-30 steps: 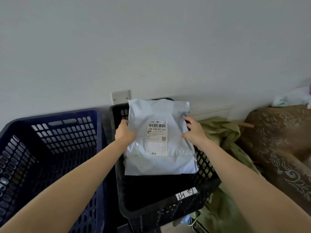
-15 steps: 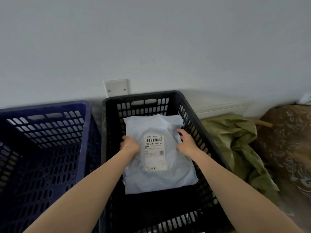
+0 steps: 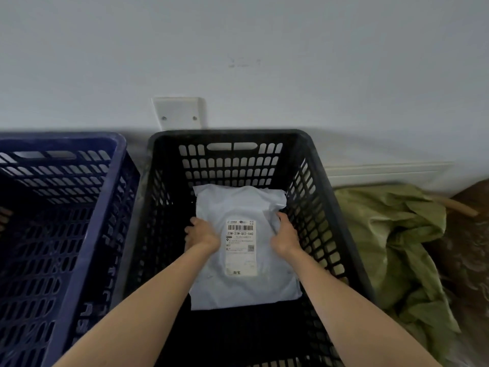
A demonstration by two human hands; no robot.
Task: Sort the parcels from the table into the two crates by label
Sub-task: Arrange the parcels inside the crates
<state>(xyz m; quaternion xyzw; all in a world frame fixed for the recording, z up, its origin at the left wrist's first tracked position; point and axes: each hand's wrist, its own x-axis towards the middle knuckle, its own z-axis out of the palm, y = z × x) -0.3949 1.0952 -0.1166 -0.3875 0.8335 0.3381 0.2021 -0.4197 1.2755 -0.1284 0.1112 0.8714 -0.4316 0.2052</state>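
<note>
A pale grey plastic mailer parcel (image 3: 238,205) with a white barcode label (image 3: 240,247) lies face up inside the black crate (image 3: 227,136), low near its floor. My left hand (image 3: 202,234) grips the parcel's left edge, fingers curled round it. My right hand (image 3: 284,234) grips its right edge the same way. Both forearms reach down into the crate. A blue crate (image 3: 79,144) stands directly to the left of the black one; what I see of its inside holds nothing.
Both crates stand against a pale wall with a white cover plate (image 3: 180,112). A crumpled olive-green sack (image 3: 397,234) lies right of the black crate, with brown patterned fabric (image 3: 468,260) beyond it at the frame's right edge.
The parcel has gone from above the black crate's rim down to its bottom, both hands still on its edges. My view has tipped down and closer over the crate.
</note>
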